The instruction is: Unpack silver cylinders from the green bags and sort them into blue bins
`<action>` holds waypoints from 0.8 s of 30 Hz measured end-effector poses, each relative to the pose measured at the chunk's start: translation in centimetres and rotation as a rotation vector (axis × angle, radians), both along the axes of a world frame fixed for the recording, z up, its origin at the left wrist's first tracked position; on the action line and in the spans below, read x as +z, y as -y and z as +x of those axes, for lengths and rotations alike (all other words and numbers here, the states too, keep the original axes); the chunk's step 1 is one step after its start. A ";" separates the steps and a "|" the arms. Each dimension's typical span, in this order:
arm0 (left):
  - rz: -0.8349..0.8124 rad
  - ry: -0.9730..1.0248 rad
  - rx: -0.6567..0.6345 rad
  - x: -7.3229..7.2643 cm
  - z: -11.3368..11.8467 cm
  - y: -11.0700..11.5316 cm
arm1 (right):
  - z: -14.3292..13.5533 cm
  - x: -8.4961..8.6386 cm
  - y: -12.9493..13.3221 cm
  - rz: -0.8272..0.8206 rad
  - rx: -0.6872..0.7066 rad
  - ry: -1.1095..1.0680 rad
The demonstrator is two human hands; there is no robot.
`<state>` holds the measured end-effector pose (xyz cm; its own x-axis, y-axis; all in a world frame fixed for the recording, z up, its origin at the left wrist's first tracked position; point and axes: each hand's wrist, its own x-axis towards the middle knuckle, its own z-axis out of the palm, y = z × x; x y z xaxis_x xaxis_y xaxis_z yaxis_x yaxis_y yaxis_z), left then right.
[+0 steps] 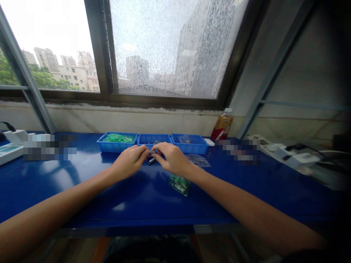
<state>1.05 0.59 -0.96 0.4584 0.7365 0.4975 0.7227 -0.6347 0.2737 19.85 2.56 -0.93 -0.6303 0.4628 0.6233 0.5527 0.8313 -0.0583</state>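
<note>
Over the middle of the blue desk, just in front of a row of 3 blue trays, the 2 hands come nearly together at the fingertips. The left hand has its thumb and fingers pinched on a small piece, too small to identify. The right hand curves in from the other side, fingers bent towards that piece; I cannot tell whether it grips it too. Just below the fingertips is a dark and silver part, whether held or lying on the desk is unclear. Beside the right wrist, a green-tinted bag of slim pieces lies nearer the desk's front edge, and a clear bag lies farther back. The left tray contains green packets; the right tray holds something clear.
</note>
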 end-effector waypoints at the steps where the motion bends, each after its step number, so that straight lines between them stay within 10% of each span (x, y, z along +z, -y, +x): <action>1: -0.015 -0.023 0.014 -0.1 0.0 -0.1 | 0.1 0.0 -0.3 0.013 0.000 0.016; 12: 0.070 -0.206 0.097 -2.6 0.6 -1.8 | 1.6 -0.4 -4.4 0.163 -0.372 0.003; 24: 0.038 -0.064 0.039 -1.2 -0.2 -1.5 | -0.4 -0.6 -0.7 0.163 -0.077 0.167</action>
